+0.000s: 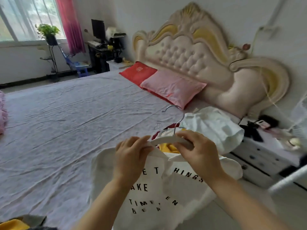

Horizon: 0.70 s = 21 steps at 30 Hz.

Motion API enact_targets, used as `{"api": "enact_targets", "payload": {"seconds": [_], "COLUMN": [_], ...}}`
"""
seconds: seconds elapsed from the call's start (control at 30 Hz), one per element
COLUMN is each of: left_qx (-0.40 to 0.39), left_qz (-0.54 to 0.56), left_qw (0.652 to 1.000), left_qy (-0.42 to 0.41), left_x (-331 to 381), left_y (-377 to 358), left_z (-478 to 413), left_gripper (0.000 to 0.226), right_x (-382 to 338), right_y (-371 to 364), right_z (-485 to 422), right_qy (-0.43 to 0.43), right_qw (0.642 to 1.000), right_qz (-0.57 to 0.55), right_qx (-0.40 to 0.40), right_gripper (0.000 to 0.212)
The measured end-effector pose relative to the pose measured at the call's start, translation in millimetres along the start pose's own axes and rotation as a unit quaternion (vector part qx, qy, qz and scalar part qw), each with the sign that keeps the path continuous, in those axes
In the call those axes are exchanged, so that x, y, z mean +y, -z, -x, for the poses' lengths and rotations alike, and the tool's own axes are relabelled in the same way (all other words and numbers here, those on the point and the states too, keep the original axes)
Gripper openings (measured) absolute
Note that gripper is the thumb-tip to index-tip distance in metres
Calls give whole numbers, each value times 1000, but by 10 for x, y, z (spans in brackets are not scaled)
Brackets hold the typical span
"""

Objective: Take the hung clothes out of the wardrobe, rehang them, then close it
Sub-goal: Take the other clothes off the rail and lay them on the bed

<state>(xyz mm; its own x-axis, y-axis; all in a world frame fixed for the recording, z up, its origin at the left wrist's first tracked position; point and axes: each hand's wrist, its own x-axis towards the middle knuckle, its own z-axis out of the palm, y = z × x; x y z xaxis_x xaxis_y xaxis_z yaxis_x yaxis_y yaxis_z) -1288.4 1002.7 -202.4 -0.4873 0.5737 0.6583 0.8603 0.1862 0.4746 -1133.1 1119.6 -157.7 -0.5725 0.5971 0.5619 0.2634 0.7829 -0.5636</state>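
White cloth is where the trouble may come from. The white T-shirt (pixel 149 193) with black letters lies at the near right edge of the bed (pixel 66 122), and its neck opening looks narrow against the white hanger (pixel 166 140) held just above it. If the hanger is pushed in at a slant, the collar may be stretched. One shoulder may also be missed, so that the shirt slides off when it is lifted. The metal hook (pixel 179 118) stands up toward the far side, near the pile of white clothes (pixel 212 127) at the right, and it may be caught in them if the hanger is swung. The yellow garment (pixel 169 147) just behind the hands may also be dragged along.

The left hand (pixel 131 156) is curled. A fold of the shirt at the collar is pinched between its thumb and fingers (pixel 144 140), right at the left end of the hanger. The right hand (pixel 197 150) is closed around the right arm of the hanger, with the fingers bent over its top. Whether the left end is already inside the neck cannot be told. The wardrobe is not in view, so the rehanging and the closing are judged as not yet done.
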Motion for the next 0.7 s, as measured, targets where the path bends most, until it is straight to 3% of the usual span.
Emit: {"api": "enact_targets", "payload": {"seconds": [0.2, 0.4, 0.7], "left_qx": [-14, -52, -67], "left_qz": [21, 49, 72], "left_qw": [1000, 997, 991], "left_qy": [-18, 40, 93], "left_x": [1007, 1821, 2238], "left_y": [-862, -1788, -2799], "left_z": [-188, -320, -756], "left_gripper": [27, 25, 25], "right_x": [959, 1946, 2988], "right_y": [864, 1522, 1760], "right_z": [60, -47, -567], "right_qy": [-14, -12, 1], "right_qw": [997, 993, 990], "right_qz": [46, 92, 101], "right_qx": [56, 72, 103], "right_gripper": [33, 33, 30]}}
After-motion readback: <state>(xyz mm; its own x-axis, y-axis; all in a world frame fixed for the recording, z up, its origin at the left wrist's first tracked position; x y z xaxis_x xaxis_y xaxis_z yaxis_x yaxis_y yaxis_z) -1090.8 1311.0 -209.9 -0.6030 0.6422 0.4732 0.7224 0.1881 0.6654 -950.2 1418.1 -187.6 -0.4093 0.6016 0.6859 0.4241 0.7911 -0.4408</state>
